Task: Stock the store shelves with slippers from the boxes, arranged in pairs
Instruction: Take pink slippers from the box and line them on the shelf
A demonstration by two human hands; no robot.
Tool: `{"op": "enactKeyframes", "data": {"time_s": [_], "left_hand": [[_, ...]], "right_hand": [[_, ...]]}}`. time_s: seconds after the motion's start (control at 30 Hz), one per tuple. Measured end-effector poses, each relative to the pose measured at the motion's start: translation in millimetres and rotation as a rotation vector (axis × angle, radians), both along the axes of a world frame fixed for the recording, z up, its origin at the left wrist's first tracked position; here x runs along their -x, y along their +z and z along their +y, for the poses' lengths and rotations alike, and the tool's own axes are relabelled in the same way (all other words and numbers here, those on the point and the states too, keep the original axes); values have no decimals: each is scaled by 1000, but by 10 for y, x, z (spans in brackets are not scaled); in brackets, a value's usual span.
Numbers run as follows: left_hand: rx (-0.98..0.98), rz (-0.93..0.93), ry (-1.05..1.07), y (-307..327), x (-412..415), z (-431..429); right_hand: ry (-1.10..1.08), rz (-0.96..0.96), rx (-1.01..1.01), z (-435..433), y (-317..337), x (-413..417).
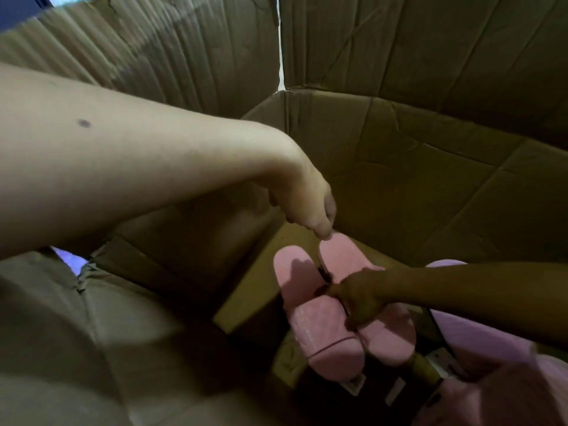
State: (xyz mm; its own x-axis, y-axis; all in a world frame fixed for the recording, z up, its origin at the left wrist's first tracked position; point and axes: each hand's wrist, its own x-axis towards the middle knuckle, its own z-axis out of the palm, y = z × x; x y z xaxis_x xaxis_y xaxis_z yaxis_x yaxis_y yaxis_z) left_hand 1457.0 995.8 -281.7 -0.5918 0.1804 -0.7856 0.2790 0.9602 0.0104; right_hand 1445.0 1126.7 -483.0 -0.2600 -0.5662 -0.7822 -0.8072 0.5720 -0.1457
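Location: the pair of pink slippers (319, 327) lies at the lower centre of the frame, deep inside an open cardboard box (399, 179). The two sit side by side, soles down, inner edges touching. More slippers (479, 336), paler and lilac-pink, fill the lower right corner just beside them.

Right hand (358, 299): enters from the right edge and grips the pair at mid-length. Its fingers curl over the seam where the two inner edges meet, so both are held as one.

Left hand (307, 207): reaches in from the upper left, back of the hand to the camera, fingers pointing down. One fingertip meets the far end of the right-hand slipper. Whether it pinches that end or only touches it cannot be told, as the fingers are largely hidden.

Handling, as judged: the slippers look plush and soft-sided, light and not slippery, with no risk of breakage. They are likely to flex and splay if lifted by one end only. The central grip across both inner edges appears the sound hold, since it keeps the pair together. The far end would serve for steadying

Stage, as judged: pair taken in hand, not yet lifted clear of the box; no shelf is in view
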Motion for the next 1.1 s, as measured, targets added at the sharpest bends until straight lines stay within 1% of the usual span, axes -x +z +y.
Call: {"op": "enactKeyframes", "data": {"time_s": [0.03,0.1,0.23,0.3,0.37,0.43,0.5,0.57,0.6,0.67,0.73,0.8,0.87,0.97,1.03,1.1], "left_hand": [[-1,0,0,-1,0,-1],[0,5,0,-11,2,0],[-12,11,14,-15,18,-26],[-24,29,36,40,18,-67],[-30,66,53,99,-2,-127],[-16,104,47,123,-30,-200],[6,130,53,144,-81,-271],[14,178,59,192,-129,-349],[26,226,61,234,-152,-395],[57,343,87,328,-188,-477],[114,420,130,388,-206,-542],[167,402,209,434,-233,-567],[145,294,318,510,-293,-514],[-43,188,390,558,-433,-366],[-145,216,406,496,-583,-283],[-156,281,429,367,-717,-229]], "right_hand": [[-52,-56,27,-5,-22,-43],[-108,-78,97,-3,-20,-104],[-124,12,164,-9,153,-103],[-177,42,188,-30,290,-70],[-334,38,235,-64,421,-35],[-564,6,306,-129,547,-11],[-880,-111,394,-219,696,-22],[-1204,-348,526,-303,876,-72],[-1329,-465,595,-339,968,-100],[-1505,-681,729,-396,1161,-161],[-1634,-742,805,-437,1387,-226],[-1717,-734,863,-463,1638,-303],[-1761,-738,926,-474,1878,-389],[-1817,-817,1026,-471,2157,-502],[-1839,-865,1084,-462,2318,-573],[-1848,-878,1154,-461,2461,-618]]}}
